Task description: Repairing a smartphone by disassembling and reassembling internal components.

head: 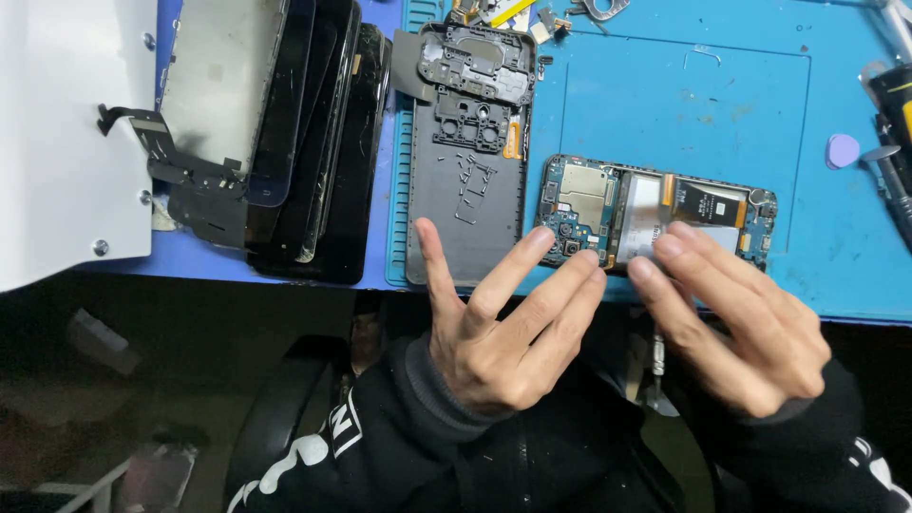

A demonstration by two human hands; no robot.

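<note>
- Blue-boarded opened phone [658,211] lies face-down on the blue mat [722,95], near its front edge.
- Left hand [502,328]: fingers spread apart, fingertips touching the phone's camera end, holding nothing.
- Right hand [736,318]: fingers loosely together, resting over its battery side.
- Grey back cover [465,180] lies just left; stacked screens [304,133] beyond on the bench.

Right hand [736,323] covers the near edge of the opened phone [655,211]; its fingertips hide part of the board's middle. Left hand [508,328] fingertips hide the phone's lower-left corner. Screwdriver [656,356] shows only as a sliver between the wrists. Screen stack [304,133], white sheet [57,142], top-edge parts [598,8] and right-edge tools [893,123] are cropped by the frame. Under-table area is dark, blurred. Board components too small to identify.
</note>
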